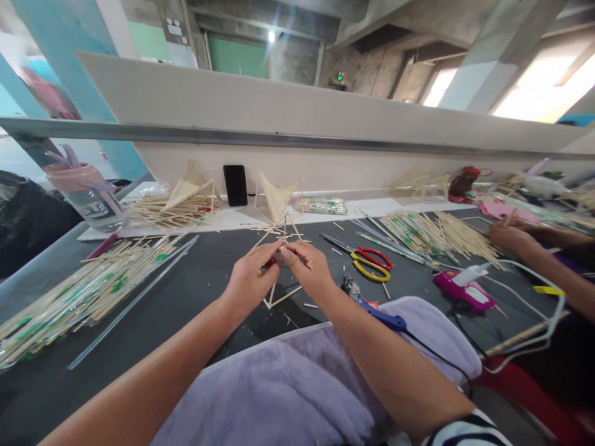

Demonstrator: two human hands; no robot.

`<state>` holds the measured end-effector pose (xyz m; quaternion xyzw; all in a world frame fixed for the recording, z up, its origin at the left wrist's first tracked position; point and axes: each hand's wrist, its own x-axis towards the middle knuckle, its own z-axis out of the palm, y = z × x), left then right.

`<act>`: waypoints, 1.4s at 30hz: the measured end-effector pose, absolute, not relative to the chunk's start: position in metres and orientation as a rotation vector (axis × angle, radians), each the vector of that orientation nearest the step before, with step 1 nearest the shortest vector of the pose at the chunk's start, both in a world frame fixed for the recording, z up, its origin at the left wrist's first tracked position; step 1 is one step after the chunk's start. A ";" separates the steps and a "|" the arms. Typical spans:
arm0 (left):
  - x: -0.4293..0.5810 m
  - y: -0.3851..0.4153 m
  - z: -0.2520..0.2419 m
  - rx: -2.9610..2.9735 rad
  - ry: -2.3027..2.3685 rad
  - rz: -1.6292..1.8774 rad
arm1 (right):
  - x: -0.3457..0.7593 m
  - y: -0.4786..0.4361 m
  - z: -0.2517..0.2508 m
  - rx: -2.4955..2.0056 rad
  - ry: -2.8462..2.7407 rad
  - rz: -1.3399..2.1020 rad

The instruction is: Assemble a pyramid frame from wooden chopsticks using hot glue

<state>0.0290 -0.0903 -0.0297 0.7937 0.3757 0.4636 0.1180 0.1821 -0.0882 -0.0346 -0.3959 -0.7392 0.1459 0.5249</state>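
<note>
My left hand (250, 280) and my right hand (307, 267) meet over the dark table (195, 279), fingertips pinched together on a small frame of thin bamboo sticks (280, 296). The frame stands partly upright, its lower corner resting on the table between my wrists. Both hands are closed around its sticks. A lilac fleece cloth (297, 390) lies over my lap beneath my forearms.
Bundles of bamboo sticks (79, 291) lie at left, more sticks (432, 238) at right. Red and yellow scissors (369, 261), a blue glue gun (379, 314) and a pink glue gun (462, 288) lie right of my hands. Finished stick models (276, 198) and a phone (235, 184) stand behind. Another person's arm (534, 254) reaches in.
</note>
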 end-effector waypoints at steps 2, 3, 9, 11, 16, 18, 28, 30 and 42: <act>0.029 -0.090 -0.029 2.318 1.098 1.357 | 0.180 -0.089 -0.034 -0.987 -1.791 0.292; 0.028 -0.090 -0.029 2.315 1.098 1.356 | 0.180 -0.089 -0.033 -1.001 -1.805 0.264; 0.025 -0.089 -0.029 2.360 1.074 1.365 | 0.178 -0.090 -0.033 -1.018 -1.847 0.169; 0.023 -0.087 -0.029 2.360 1.097 1.373 | 0.178 -0.090 -0.033 -1.014 -1.851 0.157; 0.021 -0.084 -0.029 2.315 1.152 1.405 | 0.176 -0.092 -0.033 -1.005 -1.861 0.135; 0.021 -0.084 -0.029 2.297 1.171 1.403 | 0.176 -0.092 -0.033 -1.001 -1.860 0.134; 0.019 -0.083 -0.032 2.135 1.159 1.383 | 0.174 -0.091 -0.034 -0.995 -1.855 0.113; 0.019 -0.082 -0.032 2.126 1.148 1.385 | 0.174 -0.090 -0.034 -1.000 -1.853 0.106; 0.018 -0.080 -0.032 2.257 1.074 1.369 | 0.174 -0.090 -0.033 -1.031 -1.875 0.121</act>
